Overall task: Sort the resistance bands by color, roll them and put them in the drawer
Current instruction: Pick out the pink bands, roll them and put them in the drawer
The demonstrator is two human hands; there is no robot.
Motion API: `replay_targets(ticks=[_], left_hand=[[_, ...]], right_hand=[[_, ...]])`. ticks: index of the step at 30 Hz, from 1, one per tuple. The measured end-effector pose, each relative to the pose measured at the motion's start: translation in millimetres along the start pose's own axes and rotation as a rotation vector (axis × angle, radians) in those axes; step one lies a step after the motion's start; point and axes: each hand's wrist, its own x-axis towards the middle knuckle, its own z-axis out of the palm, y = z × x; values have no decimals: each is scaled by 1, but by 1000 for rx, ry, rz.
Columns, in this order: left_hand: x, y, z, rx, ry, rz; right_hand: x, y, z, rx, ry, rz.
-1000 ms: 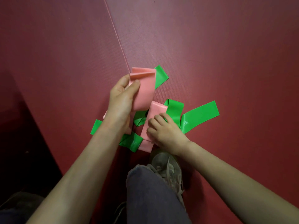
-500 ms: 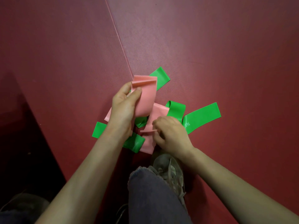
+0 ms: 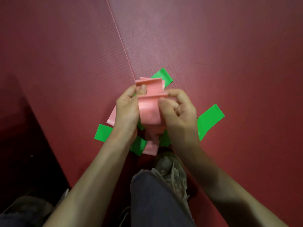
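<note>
Sorting step: left hand (image 3: 126, 108) and right hand (image 3: 178, 112) both pinch pink bands (image 3: 150, 110); green bands (image 3: 209, 118) on floor mat (image 3: 213, 46). Next, likely: align pinks, roll.

Two hands are in view, the left hand (image 3: 127, 110) and the right hand (image 3: 179, 112), along with one grey shoe (image 3: 173, 176). There are at least two pink bands (image 3: 150, 112). The green bands (image 3: 209, 120) show as at least four separate patches, and overlap hides their true number.
</note>
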Motion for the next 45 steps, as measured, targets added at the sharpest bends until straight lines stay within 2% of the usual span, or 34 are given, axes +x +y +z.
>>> replay_targets(ticks=[6,13,19,22,25,27,29,33,36,40,43,45], left_hand=[[-1,-1,-2,51,41,-23],[-6,1,-6,43,41,-42],[-5,-1,-2,77,90,-56],[-8,-3,4,63,-9,-14],[-8,-4,5,153,-18,60],[-6,-2,6,144,3,63],[-2,1,8,105,5,75],[3,12,17,-33,6,124],[1,27,27,-152,-46,158],[-8,38,30,-236,-104,152],[-22,46,29,-254,-125,122],[-35,54,27,-227,-121,106]], right_hand=[[24,3,14,15,116,-41],[24,19,23,-132,158,-85],[26,28,18,-113,183,-91],[28,29,12,-128,216,-96],[27,26,9,-39,192,-92],[23,27,10,84,152,-50],[18,34,9,102,159,-20],[13,53,-1,-75,191,59],[8,62,-8,-262,53,104],[-4,56,-12,-359,-64,125],[-7,37,-18,-520,-17,127],[-11,17,-20,-536,8,101]])
